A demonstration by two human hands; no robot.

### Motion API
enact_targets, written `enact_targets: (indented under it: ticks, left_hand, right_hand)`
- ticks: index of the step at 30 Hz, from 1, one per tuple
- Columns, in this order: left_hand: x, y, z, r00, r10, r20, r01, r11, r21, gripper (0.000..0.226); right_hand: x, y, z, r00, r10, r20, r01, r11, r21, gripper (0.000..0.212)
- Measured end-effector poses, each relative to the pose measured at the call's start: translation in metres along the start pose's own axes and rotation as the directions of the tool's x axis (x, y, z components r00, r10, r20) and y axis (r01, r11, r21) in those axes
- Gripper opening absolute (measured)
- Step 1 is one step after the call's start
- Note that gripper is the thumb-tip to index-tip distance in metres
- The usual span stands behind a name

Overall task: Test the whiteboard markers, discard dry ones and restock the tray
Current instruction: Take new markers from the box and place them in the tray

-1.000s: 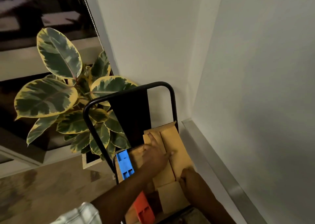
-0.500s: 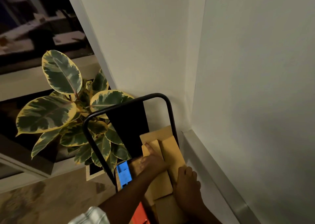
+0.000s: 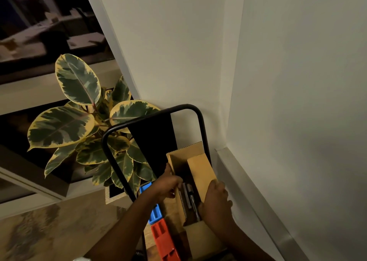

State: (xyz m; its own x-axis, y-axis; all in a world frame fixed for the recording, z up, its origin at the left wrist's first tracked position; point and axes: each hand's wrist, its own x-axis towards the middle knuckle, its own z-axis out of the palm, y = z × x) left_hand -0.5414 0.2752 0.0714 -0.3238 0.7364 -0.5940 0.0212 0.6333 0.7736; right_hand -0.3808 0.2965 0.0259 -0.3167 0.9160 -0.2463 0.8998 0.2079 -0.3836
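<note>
You're at the restock step by my read: cardboard box (image 3: 185, 154) sits on a cart, under its black handle (image 3: 151, 115), tucked in the wall corner. Your left hand (image 3: 168, 185) has its grip curled over the left flap (image 3: 179, 203), pulling it outward. Your right hand (image 3: 215, 203) has its grip pinching the lower end of the right flap (image 3: 201, 169) and holds it tilted up toward the wall; the fingertips are hidden behind the card, so exact finger placement can't be told. The box is open between the flaps. Down in the gap lie a few dark, slim sticks (image 3: 189, 195), probably the spare markers, lying lengthwise at the bottom; colours and caps are too dim to read. A blue bin (image 3: 154, 214) and a red bin (image 3: 163, 239) sit just beside the box on its left. A variegated plant (image 3: 77, 82) stands behind the cart. No whiteboard tray in view. Next move, as I judge it: free one hand, likely the right, reach into the gap and pinch markers out while the other keeps its flap back, or the flap may fold over the opening.
</note>
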Motion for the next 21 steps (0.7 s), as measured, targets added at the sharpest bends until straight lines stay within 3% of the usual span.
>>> enact_targets:
  ticks: [6,10,15,17,18,21]
  left_hand:
    - [0.001,-0.011,-0.015,1.0,0.003,0.021,0.001,0.987,-0.16,0.073]
    - [-0.007,-0.021,-0.022,1.0,-0.005,0.018,0.01,0.957,-0.29,0.048]
    - [-0.008,-0.042,-0.03,0.989,-0.113,-0.095,0.06,0.896,-0.439,0.028]
    - [-0.01,-0.05,-0.032,0.983,-0.149,-0.105,0.081,0.872,-0.483,0.03]
    - [-0.012,-0.052,-0.032,0.985,-0.14,-0.098,0.073,0.865,-0.496,0.03]
    - [-0.019,-0.054,-0.034,0.997,-0.046,-0.054,0.014,0.869,-0.495,0.037]
  right_hand:
    - [0.014,0.022,-0.04,0.996,-0.081,0.037,0.067,0.953,0.296,0.032]
    - [0.031,0.048,-0.048,0.995,0.045,0.084,-0.079,0.89,0.45,0.028]
    - [0.043,0.064,-0.041,0.963,0.203,0.179,-0.271,0.726,0.632,0.034]
    - [0.043,0.067,-0.04,0.958,0.237,0.16,-0.283,0.707,0.648,0.042]
    - [0.041,0.067,-0.041,0.964,0.247,0.102,-0.257,0.747,0.614,0.047]
    - [0.031,0.061,-0.046,0.959,0.171,-0.225,-0.115,0.963,0.243,0.062]
